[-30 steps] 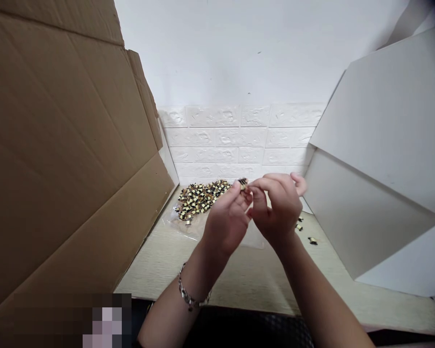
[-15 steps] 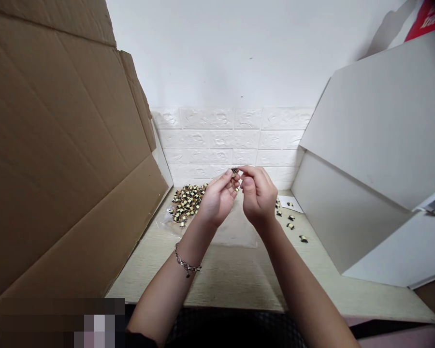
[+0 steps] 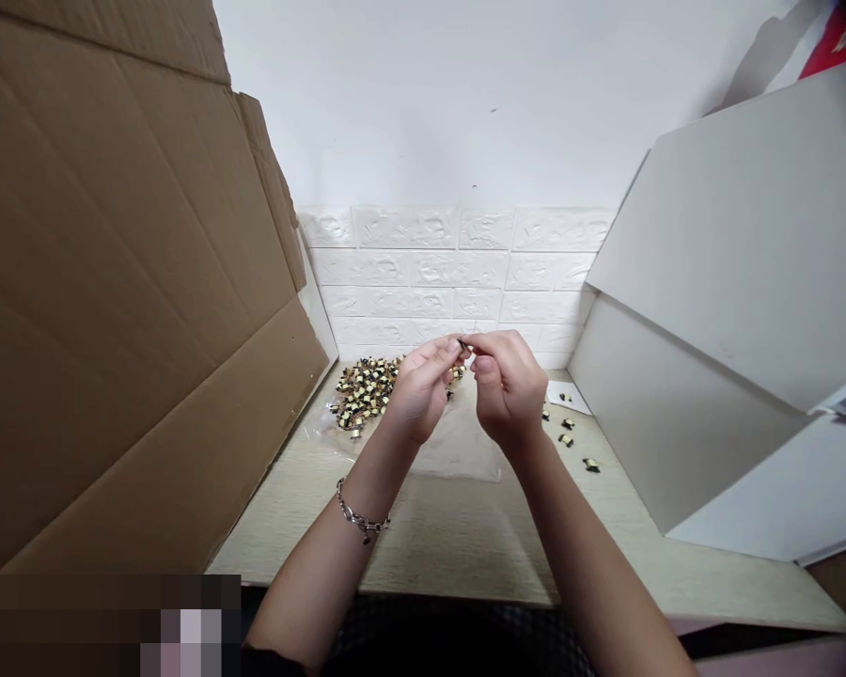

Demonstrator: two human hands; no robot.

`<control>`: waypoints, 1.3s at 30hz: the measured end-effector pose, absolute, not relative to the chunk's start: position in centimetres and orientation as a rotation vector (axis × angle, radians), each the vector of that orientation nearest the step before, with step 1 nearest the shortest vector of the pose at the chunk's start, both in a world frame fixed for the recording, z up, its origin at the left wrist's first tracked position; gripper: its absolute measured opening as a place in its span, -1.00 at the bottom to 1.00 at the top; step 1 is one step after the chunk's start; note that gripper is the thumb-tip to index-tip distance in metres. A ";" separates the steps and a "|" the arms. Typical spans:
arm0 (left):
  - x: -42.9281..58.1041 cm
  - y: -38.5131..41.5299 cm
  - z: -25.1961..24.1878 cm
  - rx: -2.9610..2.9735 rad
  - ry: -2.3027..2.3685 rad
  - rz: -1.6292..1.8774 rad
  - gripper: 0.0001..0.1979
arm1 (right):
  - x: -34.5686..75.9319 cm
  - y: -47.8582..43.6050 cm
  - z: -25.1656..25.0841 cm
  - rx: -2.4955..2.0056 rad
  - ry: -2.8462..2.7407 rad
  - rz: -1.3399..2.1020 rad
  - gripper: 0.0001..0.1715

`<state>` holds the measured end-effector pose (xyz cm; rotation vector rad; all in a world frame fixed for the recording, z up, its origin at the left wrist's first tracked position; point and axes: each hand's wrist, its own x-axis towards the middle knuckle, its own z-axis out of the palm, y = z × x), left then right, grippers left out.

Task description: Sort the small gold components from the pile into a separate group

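Note:
My left hand and my right hand are raised together above the pale table, fingertips meeting. Both pinch one small dark component between thumbs and forefingers. A silver bracelet hangs on my left wrist. Behind my left hand lies a pile of small black and yellow components on a clear plastic sheet. A few loose components lie on the table to the right of my right hand.
A large brown cardboard panel leans along the left side. A white board box closes off the right. A white brick-pattern wall stands at the back. A small white card lies near the loose pieces.
The hands have stayed joined on the small component and dropped slightly lower; the view shifted a little to the right since one second ago.

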<state>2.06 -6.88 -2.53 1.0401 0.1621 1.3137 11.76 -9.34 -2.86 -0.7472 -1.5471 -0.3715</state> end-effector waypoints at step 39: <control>1.5 -7.5 -2.5 0.872 0.006 1.044 -0.86 | 11.1 -10.2 -2.5 -0.736 -1.359 -0.073 -0.90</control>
